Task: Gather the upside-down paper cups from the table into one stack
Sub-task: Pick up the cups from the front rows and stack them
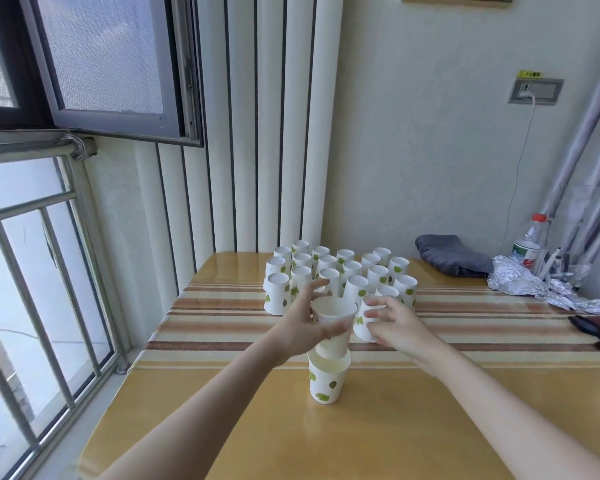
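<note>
Paper cups (340,271), white with green leaf prints, are seen from the head camera massed upside down in close rows at the far middle of the table (222,427); nearer, a small stack (328,375) is stood mouth up on the bare wood, and it is judged to be the start of the gathered pile. The left hand (305,327) is closed around an upright cup (333,323), which is held just above the stack with its base entering the top cup's mouth; the right hand (395,323) is curled with fingers spread on the side of an inverted cup (366,320) at the front of the group, though whether a firm hold is made cannot be told. The step in hand is judged to be the nesting of one cup while the next is fetched; most of the cups are not yet gathered. The next move calls for the held cup to be lowered straight, then for the inverted cup to be lifted clear of its neighbours and turned over. The table is covered across its middle by a striped cloth (465,327); at the far right a grey folded cloth (454,258), crumpled foil (534,285) and a plastic bottle (530,244) are set; a barred window (32,237) is at the left, pale walls behind.
</note>
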`<state>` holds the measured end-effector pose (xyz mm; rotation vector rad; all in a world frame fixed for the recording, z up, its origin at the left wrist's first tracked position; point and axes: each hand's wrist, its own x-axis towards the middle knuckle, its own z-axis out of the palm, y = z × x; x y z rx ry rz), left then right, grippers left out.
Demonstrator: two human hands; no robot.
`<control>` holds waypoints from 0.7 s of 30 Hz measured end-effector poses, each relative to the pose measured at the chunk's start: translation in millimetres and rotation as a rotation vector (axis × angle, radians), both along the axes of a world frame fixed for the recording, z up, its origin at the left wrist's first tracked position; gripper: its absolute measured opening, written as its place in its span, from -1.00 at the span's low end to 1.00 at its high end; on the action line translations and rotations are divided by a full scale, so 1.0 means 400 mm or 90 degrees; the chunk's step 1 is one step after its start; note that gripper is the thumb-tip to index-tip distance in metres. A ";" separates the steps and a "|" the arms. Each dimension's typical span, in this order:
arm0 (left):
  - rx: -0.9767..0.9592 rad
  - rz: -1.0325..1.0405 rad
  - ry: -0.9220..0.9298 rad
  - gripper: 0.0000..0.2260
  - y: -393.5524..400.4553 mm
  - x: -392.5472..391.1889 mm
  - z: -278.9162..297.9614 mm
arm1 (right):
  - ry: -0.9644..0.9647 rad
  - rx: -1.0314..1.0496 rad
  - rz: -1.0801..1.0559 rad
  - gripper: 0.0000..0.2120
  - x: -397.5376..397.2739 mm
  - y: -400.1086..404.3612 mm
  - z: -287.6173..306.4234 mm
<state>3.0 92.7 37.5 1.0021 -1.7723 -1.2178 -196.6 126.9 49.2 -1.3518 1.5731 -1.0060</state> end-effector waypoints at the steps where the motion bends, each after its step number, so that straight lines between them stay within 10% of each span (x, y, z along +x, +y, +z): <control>1: -0.007 -0.008 -0.030 -0.29 -0.001 0.001 -0.017 | -0.006 -0.004 -0.023 -0.66 -0.011 -0.004 -0.008; 11: -0.004 -0.087 -0.154 -0.14 -0.032 0.045 -0.090 | 0.034 -0.072 -0.174 -0.82 -0.064 -0.078 -0.046; 15: 0.051 0.045 -0.008 -0.45 -0.116 0.063 -0.039 | 0.301 -0.076 -0.167 -0.70 -0.086 -0.143 -0.037; 21: 0.010 0.250 -0.247 -0.43 -0.276 0.062 -0.052 | 0.695 0.009 -0.009 -0.43 -0.060 -0.252 -0.052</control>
